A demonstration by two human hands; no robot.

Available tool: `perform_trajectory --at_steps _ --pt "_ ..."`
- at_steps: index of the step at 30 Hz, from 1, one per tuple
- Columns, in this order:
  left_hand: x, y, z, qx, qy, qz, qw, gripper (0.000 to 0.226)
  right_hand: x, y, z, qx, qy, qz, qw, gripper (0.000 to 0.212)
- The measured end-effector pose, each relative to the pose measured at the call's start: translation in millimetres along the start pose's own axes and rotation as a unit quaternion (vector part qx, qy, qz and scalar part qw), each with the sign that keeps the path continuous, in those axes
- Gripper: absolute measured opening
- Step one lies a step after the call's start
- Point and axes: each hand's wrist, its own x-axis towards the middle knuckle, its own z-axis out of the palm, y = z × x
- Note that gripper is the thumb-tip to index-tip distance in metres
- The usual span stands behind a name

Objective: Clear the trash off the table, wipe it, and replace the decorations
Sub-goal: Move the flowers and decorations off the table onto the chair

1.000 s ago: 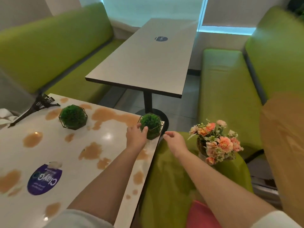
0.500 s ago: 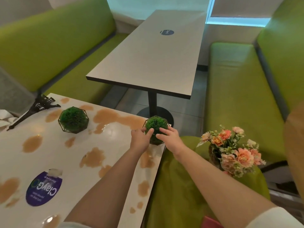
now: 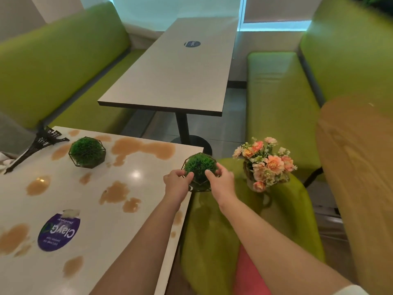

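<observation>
Left hand [image 3: 176, 184] and right hand [image 3: 221, 182] curled round fuzzy green plant ball [image 3: 199, 167] in black wire cage, gripped from both sides, at corner edge of glossy white table [image 3: 127, 188]. Brown spill blotches [image 3: 114, 191] left of fingers. Matching ball [image 3: 87, 151] farther left. Peach flower bouquet [image 3: 265, 162] just right, on green seat [image 3: 297, 201].

table [image 3: 136, 201]: glossy, smooth, stained | grass ball [image 3: 198, 165]: bristly, wire-framed | bench [image 3: 276, 86]: smooth vinyl

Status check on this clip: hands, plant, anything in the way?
Both hands, left and right, grip plant at table edge. Spills unwiped. Path clear.
</observation>
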Motion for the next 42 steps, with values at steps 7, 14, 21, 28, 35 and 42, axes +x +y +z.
perform_trajectory --at_steps 7,14,21,28,35,42 --pt "-69 -25 27 0.043 -0.058 0.015 0.997 0.023 -72 40 -51 0.022 0.110 0.032 0.993 0.036" --pt "-118 -30 72 0.094 -0.116 0.047 0.988 0.018 -97 79 -107 0.039 0.183 0.048 0.981 0.033" --pt "-130 -30 126 0.129 -0.143 0.107 0.976 0.023 -92 101 -143 0.033 0.202 0.034 0.978 0.048" --pt "-133 -35 153 0.152 -0.160 0.114 0.969 0.033 -90 120 -156 0.020 0.208 0.018 0.978 0.050" --pt "-139 -38 145 0.136 -0.183 0.109 0.968 0.039 -90 125 -155 -0.009 0.195 0.007 0.981 0.051" --pt "-151 -33 84 0.079 -0.147 0.088 0.982 0.036 -116 104 -125 -0.065 0.212 0.008 0.975 0.042"
